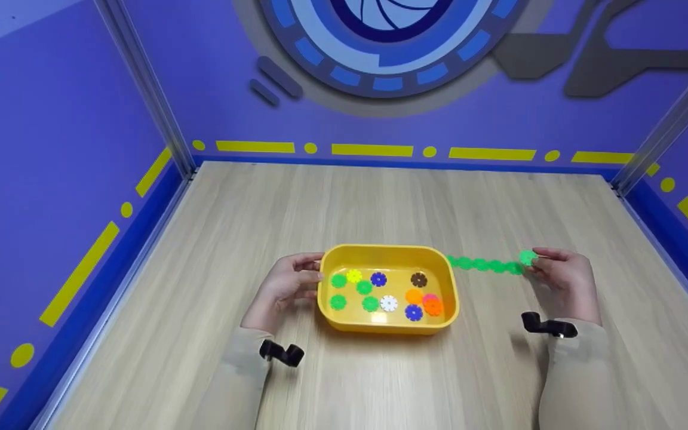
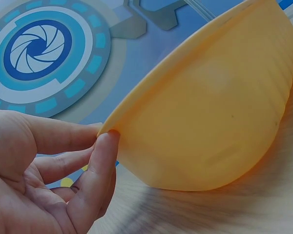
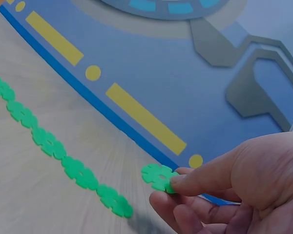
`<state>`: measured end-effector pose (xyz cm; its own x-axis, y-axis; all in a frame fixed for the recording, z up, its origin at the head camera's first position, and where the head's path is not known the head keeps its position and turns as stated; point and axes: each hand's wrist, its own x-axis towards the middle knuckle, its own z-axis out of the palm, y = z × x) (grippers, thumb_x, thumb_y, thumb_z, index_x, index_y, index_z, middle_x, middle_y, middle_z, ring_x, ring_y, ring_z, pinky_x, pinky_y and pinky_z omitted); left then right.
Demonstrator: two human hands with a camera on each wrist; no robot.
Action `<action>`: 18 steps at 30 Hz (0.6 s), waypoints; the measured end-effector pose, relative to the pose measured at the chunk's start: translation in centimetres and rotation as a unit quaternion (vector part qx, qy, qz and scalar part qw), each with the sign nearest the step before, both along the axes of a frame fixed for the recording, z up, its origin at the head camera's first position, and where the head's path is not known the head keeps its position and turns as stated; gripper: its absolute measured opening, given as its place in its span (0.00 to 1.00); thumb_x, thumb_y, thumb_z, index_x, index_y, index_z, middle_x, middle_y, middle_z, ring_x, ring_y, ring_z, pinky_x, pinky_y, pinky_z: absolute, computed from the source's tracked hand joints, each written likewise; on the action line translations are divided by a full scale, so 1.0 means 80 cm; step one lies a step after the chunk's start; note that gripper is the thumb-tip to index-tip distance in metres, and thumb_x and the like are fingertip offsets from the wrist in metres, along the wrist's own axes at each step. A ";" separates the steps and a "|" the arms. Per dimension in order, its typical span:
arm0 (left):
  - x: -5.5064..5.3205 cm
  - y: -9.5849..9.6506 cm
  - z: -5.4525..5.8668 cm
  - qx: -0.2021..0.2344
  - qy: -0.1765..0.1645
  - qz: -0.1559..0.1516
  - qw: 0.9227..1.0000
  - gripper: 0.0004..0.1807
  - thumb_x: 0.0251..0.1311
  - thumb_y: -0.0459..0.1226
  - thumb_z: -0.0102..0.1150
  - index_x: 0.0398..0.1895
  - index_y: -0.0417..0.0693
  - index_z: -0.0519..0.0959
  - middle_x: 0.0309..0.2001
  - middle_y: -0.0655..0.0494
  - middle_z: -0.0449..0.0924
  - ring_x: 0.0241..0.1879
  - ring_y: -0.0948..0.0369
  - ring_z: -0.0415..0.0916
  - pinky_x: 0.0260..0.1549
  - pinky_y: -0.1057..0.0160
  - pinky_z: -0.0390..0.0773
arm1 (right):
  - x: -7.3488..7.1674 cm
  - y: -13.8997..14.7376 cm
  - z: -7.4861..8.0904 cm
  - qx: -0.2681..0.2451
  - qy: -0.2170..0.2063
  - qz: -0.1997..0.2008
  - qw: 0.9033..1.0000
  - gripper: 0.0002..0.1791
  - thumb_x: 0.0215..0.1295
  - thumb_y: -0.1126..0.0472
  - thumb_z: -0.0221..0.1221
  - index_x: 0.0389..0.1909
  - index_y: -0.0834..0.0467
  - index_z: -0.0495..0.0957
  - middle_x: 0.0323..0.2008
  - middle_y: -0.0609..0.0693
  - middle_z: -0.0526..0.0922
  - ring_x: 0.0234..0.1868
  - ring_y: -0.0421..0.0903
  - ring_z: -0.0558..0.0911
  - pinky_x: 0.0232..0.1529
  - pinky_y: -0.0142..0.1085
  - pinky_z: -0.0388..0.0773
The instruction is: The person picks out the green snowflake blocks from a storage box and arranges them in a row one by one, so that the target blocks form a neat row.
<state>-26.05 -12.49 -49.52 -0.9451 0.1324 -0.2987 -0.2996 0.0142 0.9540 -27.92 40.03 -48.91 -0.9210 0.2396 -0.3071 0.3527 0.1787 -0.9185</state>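
Probably light, stiff and slippery, a green notched disc [image 3: 154,173] is being pinched at its edge, seemingly the best hold, by the right hand [image 1: 566,279] near a matching chain [image 1: 482,264], while a yellow tub [image 1: 389,328] is being gripped by the left hand [image 1: 284,282].

A blue wall [image 1: 392,127] with yellow dashes [image 1: 372,150] backs the wood-grain table [image 1: 380,209].
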 end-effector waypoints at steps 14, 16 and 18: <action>-0.001 -0.001 -0.003 0.000 0.002 -0.004 1.000 0.28 0.61 0.24 0.63 0.67 0.43 0.78 0.47 0.50 0.78 0.34 0.61 0.82 0.28 0.65 0.88 | -0.002 0.005 -0.017 0.032 -0.026 -0.029 0.999 0.27 0.71 0.67 0.55 0.69 0.71 0.68 0.27 0.38 0.84 0.30 0.35 0.86 0.36 0.25 0.84; -0.001 -0.001 -0.002 0.001 0.002 -0.006 1.000 0.29 0.61 0.24 0.64 0.67 0.43 0.77 0.47 0.50 0.78 0.34 0.61 0.82 0.28 0.66 0.88 | -0.003 0.006 -0.018 0.040 -0.025 -0.026 0.999 0.27 0.71 0.67 0.55 0.69 0.71 0.68 0.27 0.38 0.84 0.30 0.34 0.86 0.36 0.25 0.84; -0.001 -0.001 -0.002 -0.001 0.002 -0.007 1.000 0.29 0.61 0.25 0.64 0.67 0.44 0.77 0.48 0.50 0.79 0.35 0.61 0.82 0.28 0.65 0.88 | -0.004 0.007 -0.018 0.054 -0.024 -0.020 0.998 0.27 0.71 0.67 0.55 0.69 0.73 0.68 0.27 0.38 0.83 0.30 0.34 0.86 0.36 0.25 0.84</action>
